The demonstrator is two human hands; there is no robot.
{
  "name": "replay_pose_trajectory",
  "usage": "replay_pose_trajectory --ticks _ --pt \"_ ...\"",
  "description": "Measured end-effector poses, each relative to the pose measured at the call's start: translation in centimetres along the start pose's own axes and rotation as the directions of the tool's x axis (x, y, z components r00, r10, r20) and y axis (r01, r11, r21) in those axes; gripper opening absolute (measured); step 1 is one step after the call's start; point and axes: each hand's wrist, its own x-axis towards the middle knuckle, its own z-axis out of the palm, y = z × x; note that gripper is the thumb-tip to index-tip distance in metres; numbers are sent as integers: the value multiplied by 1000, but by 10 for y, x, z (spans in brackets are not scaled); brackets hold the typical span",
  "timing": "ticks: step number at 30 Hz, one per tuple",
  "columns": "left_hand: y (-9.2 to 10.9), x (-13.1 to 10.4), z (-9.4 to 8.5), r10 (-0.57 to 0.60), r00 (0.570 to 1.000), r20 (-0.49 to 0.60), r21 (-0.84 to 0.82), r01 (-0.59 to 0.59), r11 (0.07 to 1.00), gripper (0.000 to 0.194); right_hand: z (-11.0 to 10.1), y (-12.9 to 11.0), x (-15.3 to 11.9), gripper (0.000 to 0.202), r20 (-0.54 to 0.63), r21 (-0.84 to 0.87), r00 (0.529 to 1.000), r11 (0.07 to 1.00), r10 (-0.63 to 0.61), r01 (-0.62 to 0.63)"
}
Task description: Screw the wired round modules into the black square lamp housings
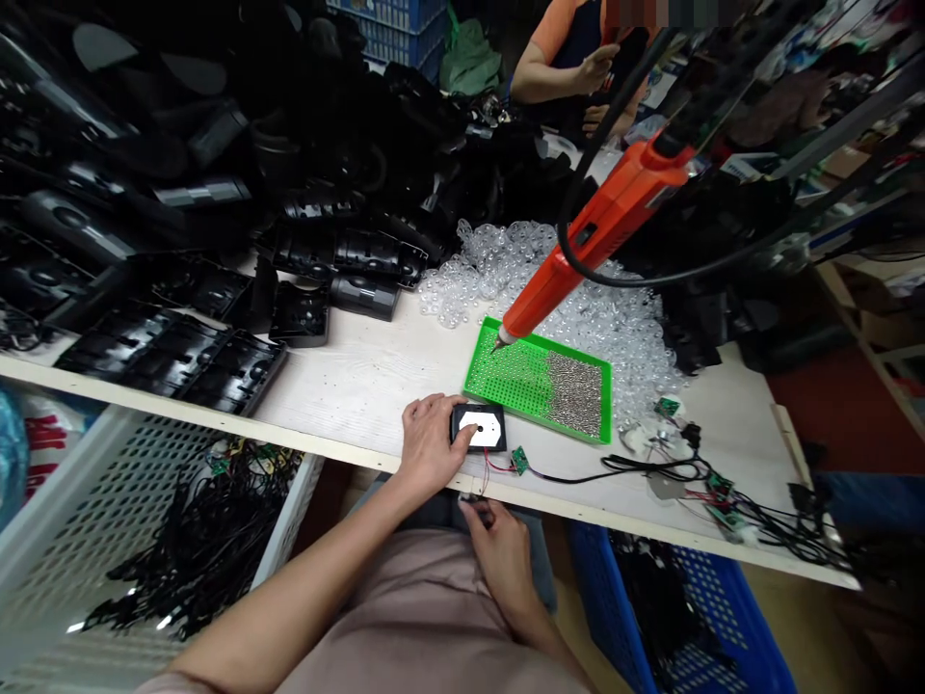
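Observation:
My left hand [432, 439] grips the left side of a small black plastic housing [499, 413] lying on the table, its thumb over a white plate [489, 432] set in it. Thin red wires run from the housing to a small green circuit board [518, 461], which has a black cable [578, 479] trailing right. Below the table's front edge, my right hand [506, 549] pinches a small dark part [471, 498] on thin wires. Its exact kind cannot be made out.
An orange electric screwdriver [603, 217] hangs over a green tray [506, 386] holding small screws [574, 390]. Clear plastic pieces [531, 255] are heaped behind. Black shells [173, 352] cover the left. A white crate [72, 520] and blue basket [614, 607] stand below. Another person [556, 67] sits opposite.

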Motion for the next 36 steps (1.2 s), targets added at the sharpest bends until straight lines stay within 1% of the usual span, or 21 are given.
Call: replay_pose_trajectory --ticks 2,4,6,8,11,12,13,15,17,18,19,20,21,22,23,24,26,27,29,32,36 --pt "-1 0 0 6 1000 -6 -3 -6 1000 31 3 -1 3 34 53 281 995 954 88 -100" --pt "-1 0 0 10 1000 -17 -12 -11 1000 31 5 -1 6 38 115 433 978 877 175 -208" --pt "-1 -1 0 14 1000 -26 -19 -15 1000 32 6 -1 7 39 155 468 961 840 228 -275" --pt "0 -1 -1 16 999 -28 -21 -16 1000 31 4 -2 5 40 182 477 954 827 237 -297" --pt "1 -1 -2 19 1000 -19 -22 -19 1000 31 -10 -4 -3 47 282 485 922 790 265 -375" --pt "1 -1 -2 21 1000 -18 -23 -21 1000 31 -18 -5 -7 44 300 467 918 799 259 -378" --pt "1 -1 -2 23 1000 -17 -23 -24 999 31 -28 -6 -10 38 298 432 925 831 235 -351" --pt "0 -1 -2 25 1000 -19 -20 -25 999 31 -52 -8 -13 25 238 286 963 938 129 -196" --pt "-1 -1 -2 24 1000 -18 -13 -24 1000 31 -78 -10 -10 19 116 32 993 999 -26 23" --pt "-1 -1 -2 24 1000 -16 -9 -24 1000 31 -90 -13 -5 19 36 -110 992 986 -121 125" --pt "-1 -1 -1 25 1000 -13 -4 -25 1000 32 -101 -15 1 21 -50 -241 972 947 -229 211" --pt "-2 -1 -1 26 1000 -9 1 -26 1000 32 -109 -19 10 22 -128 -344 931 896 -342 282" --pt "-2 -2 -1 27 1000 -6 3 -27 1000 33 -115 -22 20 22 -186 -405 875 847 -446 346" --pt "-2 -2 -1 28 1000 -3 3 -28 1000 34 -118 -26 31 22 -216 -419 821 810 -529 411" --pt "-2 -2 0 29 1000 0 2 -29 1000 34 -119 -30 43 22 -221 -388 781 788 -584 479" --pt "-1 -2 0 31 1000 1 1 -31 1000 34 -117 -33 55 22 -210 -318 760 778 -615 541" --pt "-1 -3 0 32 999 0 1 -32 999 34 -109 -39 76 23 -140 -127 763 776 -631 618" --pt "0 -3 1 33 999 -3 0 -33 999 33 -104 -41 85 23 -87 -46 773 777 -629 627" --pt "0 -4 1 38 999 -8 -5 -38 999 32 -97 -46 98 24 32 40 782 782 -623 621" --pt "-2 -5 -1 54 999 -6 -17 -54 998 33 -96 -52 108 28 185 46 751 769 -634 637" --pt "-8 -7 -5 110 992 70 -28 -108 994 45 -103 -61 113 30 313 -23 672 702 -671 712"
